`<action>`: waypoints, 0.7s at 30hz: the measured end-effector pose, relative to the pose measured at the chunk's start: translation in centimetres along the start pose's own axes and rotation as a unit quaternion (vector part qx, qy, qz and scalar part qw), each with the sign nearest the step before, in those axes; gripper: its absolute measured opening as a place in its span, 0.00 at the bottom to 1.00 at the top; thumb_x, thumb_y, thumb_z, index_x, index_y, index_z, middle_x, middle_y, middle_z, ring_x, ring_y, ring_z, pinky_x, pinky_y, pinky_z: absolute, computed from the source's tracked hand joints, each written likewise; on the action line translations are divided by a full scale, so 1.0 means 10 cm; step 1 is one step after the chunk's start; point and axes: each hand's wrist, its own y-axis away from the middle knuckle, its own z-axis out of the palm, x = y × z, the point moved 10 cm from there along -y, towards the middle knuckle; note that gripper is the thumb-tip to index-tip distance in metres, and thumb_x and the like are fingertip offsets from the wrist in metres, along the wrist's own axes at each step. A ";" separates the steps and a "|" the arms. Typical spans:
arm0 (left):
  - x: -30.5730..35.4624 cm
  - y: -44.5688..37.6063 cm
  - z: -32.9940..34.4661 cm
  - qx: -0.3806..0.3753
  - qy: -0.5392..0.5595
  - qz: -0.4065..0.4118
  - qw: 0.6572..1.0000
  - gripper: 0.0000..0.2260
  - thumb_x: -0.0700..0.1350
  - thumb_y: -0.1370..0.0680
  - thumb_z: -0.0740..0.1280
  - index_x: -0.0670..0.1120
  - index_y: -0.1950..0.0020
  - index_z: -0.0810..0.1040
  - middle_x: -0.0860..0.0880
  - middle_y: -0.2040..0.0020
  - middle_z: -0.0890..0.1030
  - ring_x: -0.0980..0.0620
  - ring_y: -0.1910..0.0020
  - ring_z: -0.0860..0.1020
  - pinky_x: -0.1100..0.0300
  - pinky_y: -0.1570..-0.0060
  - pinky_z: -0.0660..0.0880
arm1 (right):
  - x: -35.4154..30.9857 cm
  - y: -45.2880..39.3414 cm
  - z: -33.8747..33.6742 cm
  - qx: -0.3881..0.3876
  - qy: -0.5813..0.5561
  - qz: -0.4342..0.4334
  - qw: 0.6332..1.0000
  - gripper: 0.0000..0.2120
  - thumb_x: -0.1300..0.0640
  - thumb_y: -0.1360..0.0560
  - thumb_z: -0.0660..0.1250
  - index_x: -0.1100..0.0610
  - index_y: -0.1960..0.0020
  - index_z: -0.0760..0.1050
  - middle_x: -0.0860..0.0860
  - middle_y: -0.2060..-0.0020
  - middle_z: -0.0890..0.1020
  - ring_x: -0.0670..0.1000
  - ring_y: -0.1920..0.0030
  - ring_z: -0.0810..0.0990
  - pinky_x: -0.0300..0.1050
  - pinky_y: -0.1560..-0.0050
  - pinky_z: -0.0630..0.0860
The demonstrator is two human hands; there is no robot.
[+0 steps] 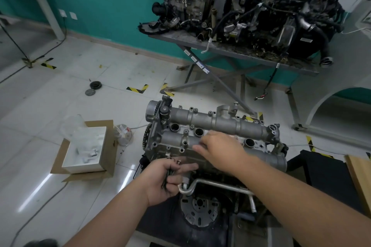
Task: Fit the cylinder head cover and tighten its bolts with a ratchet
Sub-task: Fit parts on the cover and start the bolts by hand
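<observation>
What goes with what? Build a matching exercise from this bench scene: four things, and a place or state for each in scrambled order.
Things:
1. bolts
2. cylinder head cover
3. right hand
4. white box

Places or states:
A. lying on brown cardboard on the floor
B. bunched in the left hand
C. seated on top of the engine
D. reaching onto the cover's middle

Pairs: 1-B, 2-C, 3-D, 4-A
</observation>
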 end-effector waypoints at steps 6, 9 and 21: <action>0.17 0.15 0.14 -0.051 -0.034 0.051 0.997 0.11 0.31 0.31 0.61 0.44 0.58 0.77 0.49 0.67 0.71 0.58 0.81 0.62 0.69 0.82 0.60 | -0.45 0.03 0.34 -0.141 -0.414 0.014 0.899 0.10 0.56 0.23 0.70 0.46 0.44 0.84 0.48 0.53 0.87 0.47 0.49 0.84 0.45 0.48 0.79; 0.20 0.18 0.15 -0.066 -0.046 0.050 0.995 0.11 0.31 0.36 0.67 0.43 0.58 0.78 0.46 0.64 0.75 0.58 0.80 0.62 0.69 0.81 0.60 | -0.44 0.04 0.37 -0.133 -0.544 0.025 0.828 0.11 0.65 0.25 0.72 0.55 0.45 0.84 0.51 0.51 0.87 0.50 0.48 0.85 0.43 0.49 0.81; 0.25 0.02 -0.50 0.121 0.001 0.064 0.991 0.04 0.41 0.22 0.64 0.46 0.50 0.79 0.49 0.66 0.77 0.58 0.81 0.59 0.69 0.83 0.56 | -0.06 -0.13 -0.16 0.080 -0.290 0.025 0.953 0.03 0.55 0.26 0.74 0.47 0.55 0.85 0.38 0.64 0.83 0.36 0.62 0.80 0.29 0.60 0.74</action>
